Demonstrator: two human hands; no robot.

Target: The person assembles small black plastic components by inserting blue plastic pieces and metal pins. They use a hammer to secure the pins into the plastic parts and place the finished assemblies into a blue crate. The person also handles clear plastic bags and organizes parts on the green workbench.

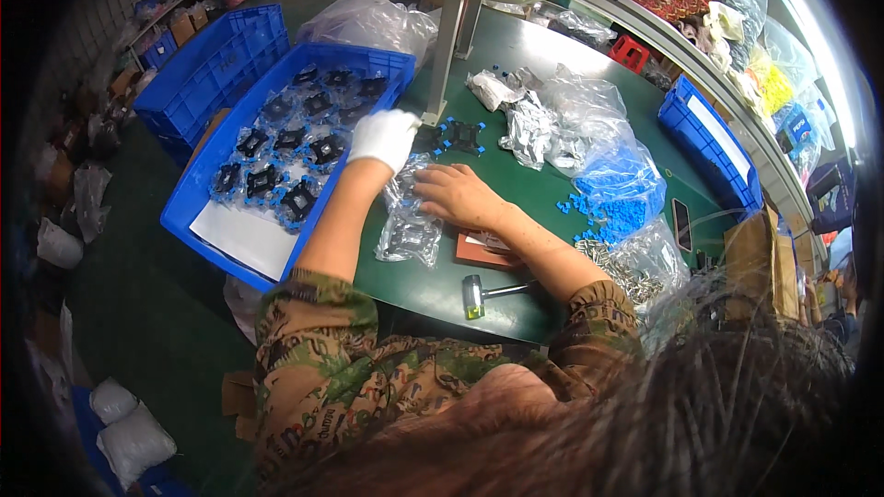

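My left hand [383, 139], in a white glove, is over the near side of a metal post, beside a black bracket with blue ends [463, 136]. Its fingers are blurred into the glove, so their grip does not show. My right hand [460, 196] is bare, its fingers stretched out over clear plastic bags [408, 232] on the green table. A brown block [486, 251] lies partly under my right wrist. Nearer to me rests a small mallet [474, 297] with a black and yellow-green head.
A blue crate [195, 221] at the left holds several bagged black brackets. Across the table lie crumpled silvery bags [529, 133], blue plastic pieces [612, 212], metal parts [635, 276] and a phone [681, 225]. The metal post [444, 64] rises from the table. Another blue bin [709, 143] stands right.
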